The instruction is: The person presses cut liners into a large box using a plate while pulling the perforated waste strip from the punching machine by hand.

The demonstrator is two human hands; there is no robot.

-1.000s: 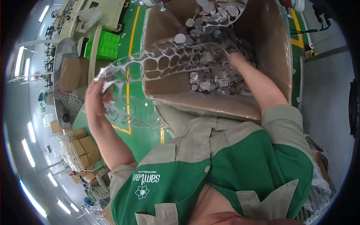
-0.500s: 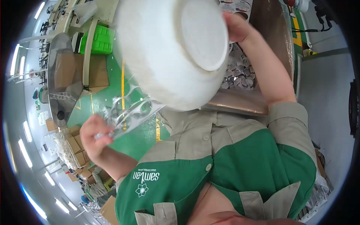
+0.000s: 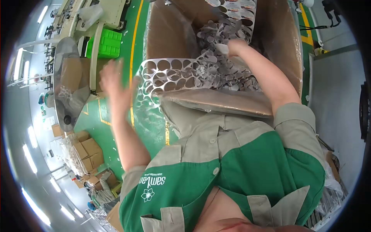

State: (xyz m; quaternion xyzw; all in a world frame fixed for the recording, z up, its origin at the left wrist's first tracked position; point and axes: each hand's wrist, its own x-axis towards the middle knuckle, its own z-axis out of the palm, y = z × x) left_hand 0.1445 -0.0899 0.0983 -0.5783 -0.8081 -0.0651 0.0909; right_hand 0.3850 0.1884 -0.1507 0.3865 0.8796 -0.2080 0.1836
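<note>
The box (image 3: 216,101) stands open in front of the person, with a clear liner over its left and near edges. Loose discs (image 3: 228,74) cover its floor from the middle toward the near edge and extend back toward the far edge, where a printed sheet (image 3: 240,16) with round openings lies.

The right hand (image 3: 236,47) is inside the box, above the discs. Its fingers are curled; a small white piece (image 3: 222,48) shows at the fingertips. Whether the hand grips this piece cannot be told. In the preceding frame, the same hand was at a white bowl that hid much of the box; the interior is now exposed.

The left hand (image 3: 116,79) is outside the box, beyond its left edge. It is blurred, with the fingers extended and spread, and has hold of nothing that can be made out. In the preceding frame, its fingers were bent around bunched perforated material.

The perforated web (image 3: 170,59) now lies across the box's left edge at the near-left corner. Its inner end meets the discs; its outer end is just beside the left thumb.

A green crate (image 3: 105,43) stands beyond the left edge, well apart from the box.
</note>
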